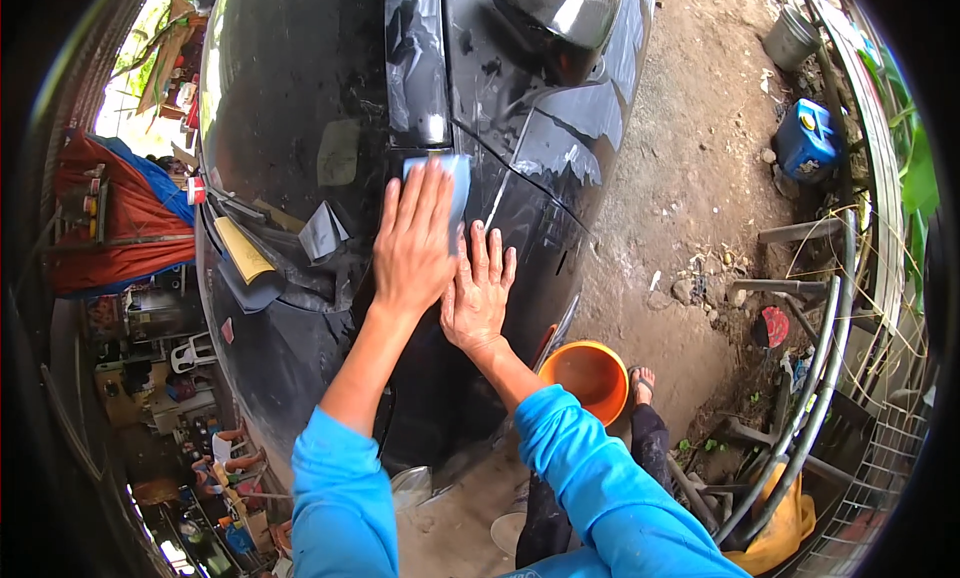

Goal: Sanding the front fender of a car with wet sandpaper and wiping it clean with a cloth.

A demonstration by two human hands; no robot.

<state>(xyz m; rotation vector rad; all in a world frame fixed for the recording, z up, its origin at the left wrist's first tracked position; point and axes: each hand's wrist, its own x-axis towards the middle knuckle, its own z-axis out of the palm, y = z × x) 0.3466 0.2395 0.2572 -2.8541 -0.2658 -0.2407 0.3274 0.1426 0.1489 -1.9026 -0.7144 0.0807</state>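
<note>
- Head view: pressing the blue sheet [459,183] beneath the fingers of the left hand [415,253], flat against the dark vehicle body [440,388], just near of the end of a grey-smeared strip [415,58].
- Left hand: not clenched, with fingers laid long over the blue sheet, apparently holding by downward pressure alone. Could lose the blue sheet sideways if pressing too lightly or on a slick patch; cannot tell whether wet.
- Right hand [477,303]: empty-looking, fingers spread and laid on the dark vehicle body, just right of the left hand. Cannot tell whether touching the blue sheet's near edge. Could block a stroke toward the right, from resting so close.
- Far right of the blue sheet, a panel seam [540,188]: could snag, crease or tear the blue sheet if rubbing across the edge.
- Beside the pale streak [497,200]: could leave uneven marks by bearing down through fingertips only.
- To the left, loose on the dark vehicle body, a folded grey sheet [323,236] and a curled yellow sheet [244,250]: could slip off if brushed by the left sleeve [340,478].
- Near right, on the ground, an orange bucket [572,363] just beside a sandalled foot [643,383]: could tip from a careless step left.
</note>
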